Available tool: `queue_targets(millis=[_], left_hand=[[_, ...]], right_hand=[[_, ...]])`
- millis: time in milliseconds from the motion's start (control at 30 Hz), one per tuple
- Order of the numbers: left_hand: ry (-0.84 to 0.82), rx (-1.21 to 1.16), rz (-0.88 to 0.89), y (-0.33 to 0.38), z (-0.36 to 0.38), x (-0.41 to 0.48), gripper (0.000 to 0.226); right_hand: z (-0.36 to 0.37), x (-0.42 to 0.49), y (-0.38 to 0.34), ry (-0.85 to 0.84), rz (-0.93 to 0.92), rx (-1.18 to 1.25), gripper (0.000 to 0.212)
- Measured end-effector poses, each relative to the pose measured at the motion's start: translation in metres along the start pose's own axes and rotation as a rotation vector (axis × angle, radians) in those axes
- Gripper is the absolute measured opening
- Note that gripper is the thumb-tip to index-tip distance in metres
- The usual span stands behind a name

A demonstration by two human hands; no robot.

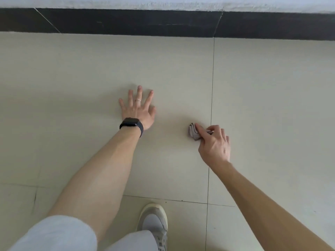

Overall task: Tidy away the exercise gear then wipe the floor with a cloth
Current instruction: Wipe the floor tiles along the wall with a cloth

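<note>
Left hand: I see the left hand (138, 109) palm down on the floor (81, 73), fingers straight and spread wide apart, thumb out to the right. It holds nothing.
Left wrist: a black watch (131, 124) is strapped on it, and there is a thin pale ring (138, 100) on one of the middle fingers.
Right hand: the right hand (214, 142) is lower and to the right, well apart from the left. Its fingers are curled and clamped on the cloth, with the forefinger laid along the top of it and pointing up and left.
Cloth: the cloth (193, 132) is a small bunched wad, pale purple-grey with a dark edge. It sticks out from under the right forefinger and looks pressed to the floor. I cannot tell how much of it is hidden in the palm.
Cloth position: it sits just left of the long tile joint (211, 98) that runs up the floor, between the two hands and closer to the right one.
Floor: pale beige tiles with thin dark joints. Another joint crosses near the bottom.
Far edge: a dark skirting strip (126, 22) runs along the top, with a white wall (163, 2) above it.
Lower frame: I can see a grey and white shoe (154, 220) on the tile, with a light trouser leg (54, 234) at the bottom left.
</note>
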State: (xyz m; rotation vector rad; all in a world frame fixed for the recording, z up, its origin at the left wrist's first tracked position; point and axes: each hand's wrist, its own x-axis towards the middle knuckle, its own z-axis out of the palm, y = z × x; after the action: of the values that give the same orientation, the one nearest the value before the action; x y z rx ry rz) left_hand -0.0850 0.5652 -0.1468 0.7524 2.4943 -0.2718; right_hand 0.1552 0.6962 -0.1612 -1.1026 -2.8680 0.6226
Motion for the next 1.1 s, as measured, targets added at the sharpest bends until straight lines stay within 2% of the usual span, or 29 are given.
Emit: queue_targets(millis=[67, 200, 267, 400, 467, 600, 733, 800, 900, 1000, 1100], left_hand=[[-0.075, -0.098, -0.034, 0.003, 0.028, -0.053, 0.066], [-0.181, -0.179, -0.185, 0.011, 0.077, -0.153, 0.076], [-0.218, -0.180, -0.200, 0.014, 0.081, -0.169, 0.082], [-0.302, -0.056, -0.140, 0.007, 0.069, -0.163, 0.099], [-0.324, -0.064, -0.139, 0.004, 0.065, -0.162, 0.099], [-0.281, 0.027, -0.113, 0.001, 0.060, -0.159, 0.098], [-0.182, 0.110, -0.035, -0.011, 0.054, -0.149, 0.083], [-0.125, 0.046, 0.018, -0.022, 0.056, -0.147, 0.073], [0.058, -0.120, 0.079, -0.055, 0.054, -0.144, 0.056], [0.045, -0.074, 0.250, -0.098, 0.041, -0.133, 0.057], [-0.043, 0.035, 0.400, -0.105, 0.016, -0.113, 0.055]], right_hand=[[0.007, -0.032, -0.009, 0.002, 0.051, 0.054, 0.058], [0.025, -0.157, -0.023, -0.215, -0.226, 0.049, 0.071], [0.027, -0.190, -0.027, -0.285, -0.268, 0.074, 0.071], [0.027, -0.161, -0.043, -0.300, -0.246, 0.056, 0.066], [0.022, -0.131, -0.053, -0.272, -0.153, 0.051, 0.065], [0.017, -0.067, -0.070, -0.209, -0.047, 0.020, 0.058], [0.027, -0.009, -0.092, -0.087, 0.125, 0.068, 0.060], [0.036, -0.001, -0.100, -0.036, 0.177, 0.107, 0.058], [0.052, -0.027, -0.110, 0.086, 0.187, 0.142, 0.056], [0.076, -0.093, -0.123, 0.096, 0.063, 0.115, 0.056], [0.097, -0.157, -0.140, 0.005, -0.203, 0.046, 0.061]])
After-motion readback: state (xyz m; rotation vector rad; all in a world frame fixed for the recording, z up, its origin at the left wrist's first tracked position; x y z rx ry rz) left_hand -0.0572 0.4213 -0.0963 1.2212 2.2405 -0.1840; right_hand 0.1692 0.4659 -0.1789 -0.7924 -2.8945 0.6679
